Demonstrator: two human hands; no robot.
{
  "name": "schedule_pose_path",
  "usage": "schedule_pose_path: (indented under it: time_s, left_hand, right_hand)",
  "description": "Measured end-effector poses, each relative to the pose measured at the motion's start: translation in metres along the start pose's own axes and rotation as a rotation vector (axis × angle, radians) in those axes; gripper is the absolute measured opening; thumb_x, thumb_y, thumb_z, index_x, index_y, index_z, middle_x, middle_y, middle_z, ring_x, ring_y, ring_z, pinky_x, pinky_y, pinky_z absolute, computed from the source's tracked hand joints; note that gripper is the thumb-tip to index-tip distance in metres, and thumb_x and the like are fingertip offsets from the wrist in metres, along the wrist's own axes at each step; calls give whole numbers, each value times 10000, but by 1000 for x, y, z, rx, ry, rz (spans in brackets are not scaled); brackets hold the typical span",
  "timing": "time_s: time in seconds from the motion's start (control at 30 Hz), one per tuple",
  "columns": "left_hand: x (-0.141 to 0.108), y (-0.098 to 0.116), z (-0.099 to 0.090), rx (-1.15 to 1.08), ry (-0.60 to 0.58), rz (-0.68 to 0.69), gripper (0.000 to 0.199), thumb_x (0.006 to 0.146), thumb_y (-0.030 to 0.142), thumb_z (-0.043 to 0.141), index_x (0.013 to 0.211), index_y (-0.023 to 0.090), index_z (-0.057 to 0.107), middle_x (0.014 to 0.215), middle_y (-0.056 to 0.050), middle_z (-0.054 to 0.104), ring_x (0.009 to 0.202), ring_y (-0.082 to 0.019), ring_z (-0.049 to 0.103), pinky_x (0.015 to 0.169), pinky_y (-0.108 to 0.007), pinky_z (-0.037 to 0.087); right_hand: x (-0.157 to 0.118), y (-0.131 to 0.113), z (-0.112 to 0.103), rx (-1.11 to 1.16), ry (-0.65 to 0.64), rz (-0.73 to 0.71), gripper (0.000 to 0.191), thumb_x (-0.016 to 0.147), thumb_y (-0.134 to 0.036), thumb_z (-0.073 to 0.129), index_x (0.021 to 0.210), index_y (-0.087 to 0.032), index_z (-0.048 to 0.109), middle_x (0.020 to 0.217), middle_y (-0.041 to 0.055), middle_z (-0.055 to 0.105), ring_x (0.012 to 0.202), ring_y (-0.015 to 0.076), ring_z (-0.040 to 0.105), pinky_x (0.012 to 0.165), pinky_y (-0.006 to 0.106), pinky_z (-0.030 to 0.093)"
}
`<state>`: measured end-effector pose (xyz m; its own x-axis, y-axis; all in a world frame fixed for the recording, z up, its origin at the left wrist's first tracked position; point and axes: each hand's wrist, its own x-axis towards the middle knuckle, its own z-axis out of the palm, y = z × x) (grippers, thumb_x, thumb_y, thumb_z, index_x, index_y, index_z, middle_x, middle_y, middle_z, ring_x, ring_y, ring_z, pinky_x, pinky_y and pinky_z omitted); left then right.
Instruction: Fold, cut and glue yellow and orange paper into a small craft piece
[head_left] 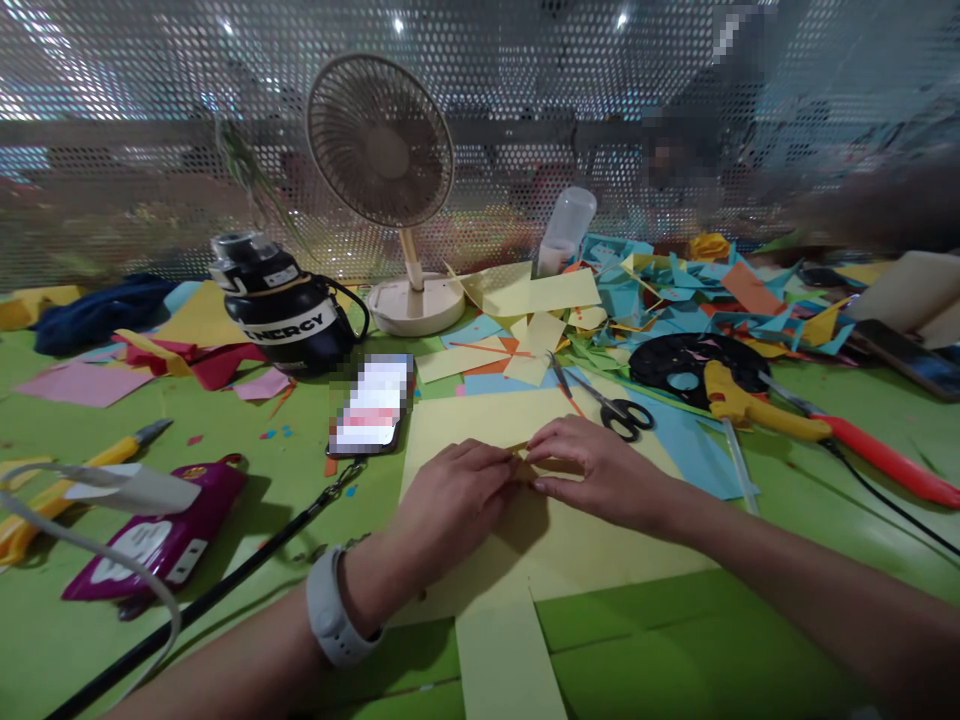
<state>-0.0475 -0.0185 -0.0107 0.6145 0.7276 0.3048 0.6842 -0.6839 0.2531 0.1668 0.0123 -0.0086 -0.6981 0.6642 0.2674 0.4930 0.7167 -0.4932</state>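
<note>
In the head view my left hand (457,500) and my right hand (585,465) meet over a large pale yellow sheet of paper (630,540). Between their fingertips is a small piece of yellow paper (520,449), mostly hidden by the fingers. My right thumb and fingers pinch at its right side, while the left fingers close over its other side. A pale yellow paper strip (506,660) extends from the sheet's front edge toward me. Black-handled scissors (626,415) lie just beyond my right hand.
A phone (373,405), a black bottle (289,310) and a fan (409,300) stand or lie beyond my left hand. A yellow glue gun (757,405) rests at right, near a black round tray (652,365). Coloured paper scraps (675,285) pile up behind. A purple packet (202,505) lies left.
</note>
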Motion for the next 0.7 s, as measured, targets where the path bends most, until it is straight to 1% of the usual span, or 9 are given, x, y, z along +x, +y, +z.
schedule_pose_path:
  time_s: [0.13,0.23,0.3,0.43,0.57,0.7]
  left_hand:
    - [0,1,-2,117,-17,15,179,890,152,521,886,165,699,935,-79,714,840,-228,638,725,-359,519]
    - [-1,0,-3,81,27,33,202,905,136,492,912,175,691,938,-54,726,825,-201,653,735,-332,516]
    - [-2,-2,-4,57,45,32,222,915,135,469,944,183,684,906,-39,736,787,-190,665,707,-322,520]
    - [-3,-3,-5,21,55,71,233,920,136,446,956,174,673,869,-42,743,765,-204,677,682,-349,532]
    - [-2,0,-7,32,63,65,268,916,133,405,1080,137,617,865,-71,738,732,-198,674,674,-353,535]
    - [-1,1,-8,32,-26,44,312,879,176,485,1185,149,540,863,-59,726,742,-209,671,673,-350,536]
  right_hand:
    - [0,0,0,-7,-9,-6,177,844,-206,640,1008,-158,688,1014,88,661,986,206,582,872,353,467]
    - [0,0,0,1,-2,-3,166,856,-228,630,1000,-167,685,1011,86,663,992,205,581,872,348,466]
    - [0,1,0,12,1,-6,163,862,-233,622,1001,-169,681,1007,84,664,989,202,582,870,346,466]
    - [0,1,2,18,17,-14,148,863,-224,617,991,-185,679,1000,75,671,974,197,587,860,347,470]
    - [1,0,2,-3,22,-7,161,846,-155,601,987,-183,675,980,73,679,965,199,590,856,350,474]
    - [0,-1,2,-9,28,5,168,836,-150,602,992,-171,661,982,81,679,964,205,587,857,361,475]
